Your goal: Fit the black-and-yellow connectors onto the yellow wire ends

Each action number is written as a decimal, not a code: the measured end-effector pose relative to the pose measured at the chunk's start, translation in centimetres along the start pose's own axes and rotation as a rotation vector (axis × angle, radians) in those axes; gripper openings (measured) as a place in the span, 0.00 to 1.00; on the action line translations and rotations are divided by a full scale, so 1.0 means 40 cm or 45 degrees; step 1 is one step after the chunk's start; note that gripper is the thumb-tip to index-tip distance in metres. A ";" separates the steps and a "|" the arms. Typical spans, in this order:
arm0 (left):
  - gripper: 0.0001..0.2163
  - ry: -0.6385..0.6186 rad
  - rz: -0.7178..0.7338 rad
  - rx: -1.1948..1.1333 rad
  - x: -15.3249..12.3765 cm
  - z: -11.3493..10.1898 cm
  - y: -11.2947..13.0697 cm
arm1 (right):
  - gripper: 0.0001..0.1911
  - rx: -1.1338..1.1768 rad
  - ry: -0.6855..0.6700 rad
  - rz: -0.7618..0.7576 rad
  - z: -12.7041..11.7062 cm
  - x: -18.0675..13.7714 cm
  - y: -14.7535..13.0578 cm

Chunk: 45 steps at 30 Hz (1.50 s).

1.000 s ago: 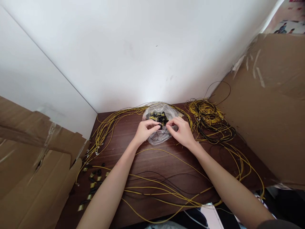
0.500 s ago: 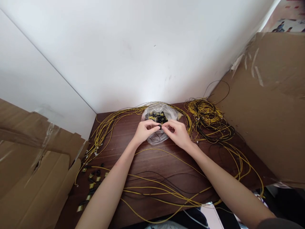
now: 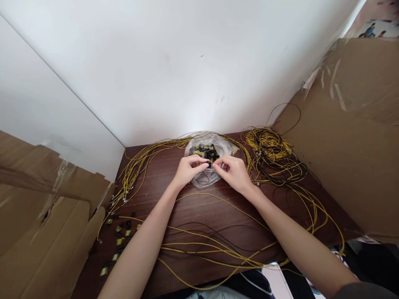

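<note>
The left hand (image 3: pixel 188 170) is pinching a small black part (image 3: pixel 208 164) between its thumb and fingertips. The right hand (image 3: pixel 234 171) is holding its fingers close together just beside the part's right side; I cannot tell if they are gripping it. The part is sitting between both hands, over a clear plastic bag (image 3: pixel 206 180) that is lying on the brown worktop (image 3: pixel 193 211).

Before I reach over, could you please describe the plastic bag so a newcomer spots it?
Find the brown table against the white wall. Near its far edge, by the left hand and right hand, lies the plastic bag. Unlike the yellow wires nearby, it is clear and crumpled, with black and yellow pieces inside.
</note>
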<state>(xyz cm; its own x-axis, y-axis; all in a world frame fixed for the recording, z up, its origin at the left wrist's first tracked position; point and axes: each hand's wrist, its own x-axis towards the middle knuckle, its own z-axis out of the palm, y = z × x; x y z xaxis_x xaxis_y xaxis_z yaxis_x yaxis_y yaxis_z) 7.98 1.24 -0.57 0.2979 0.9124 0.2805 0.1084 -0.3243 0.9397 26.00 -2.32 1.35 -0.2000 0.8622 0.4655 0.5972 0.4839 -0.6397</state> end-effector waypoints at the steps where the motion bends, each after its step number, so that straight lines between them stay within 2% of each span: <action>1: 0.10 -0.005 0.005 0.015 0.000 0.000 0.002 | 0.05 0.001 -0.001 0.001 0.002 -0.001 0.000; 9: 0.10 -0.046 0.032 0.072 -0.002 0.001 0.019 | 0.06 0.009 -0.032 0.007 0.011 -0.005 -0.002; 21: 0.11 0.018 -0.020 -0.029 -0.002 0.002 0.003 | 0.05 -0.085 -0.010 0.078 -0.006 0.003 0.005; 36: 0.10 -0.069 0.032 0.094 -0.005 0.002 0.014 | 0.06 -0.024 -0.062 0.024 0.012 -0.006 -0.003; 45: 0.11 -0.035 -0.002 0.089 -0.004 0.002 0.014 | 0.04 -0.024 -0.006 0.087 0.003 -0.004 -0.003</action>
<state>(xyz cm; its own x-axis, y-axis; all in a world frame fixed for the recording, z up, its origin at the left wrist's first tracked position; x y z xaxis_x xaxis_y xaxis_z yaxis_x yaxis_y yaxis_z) 8.06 0.88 -0.12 0.3231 0.9062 0.2728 0.1748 -0.3405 0.9239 25.87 -2.49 1.30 -0.1615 0.8939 0.4182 0.6243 0.4208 -0.6582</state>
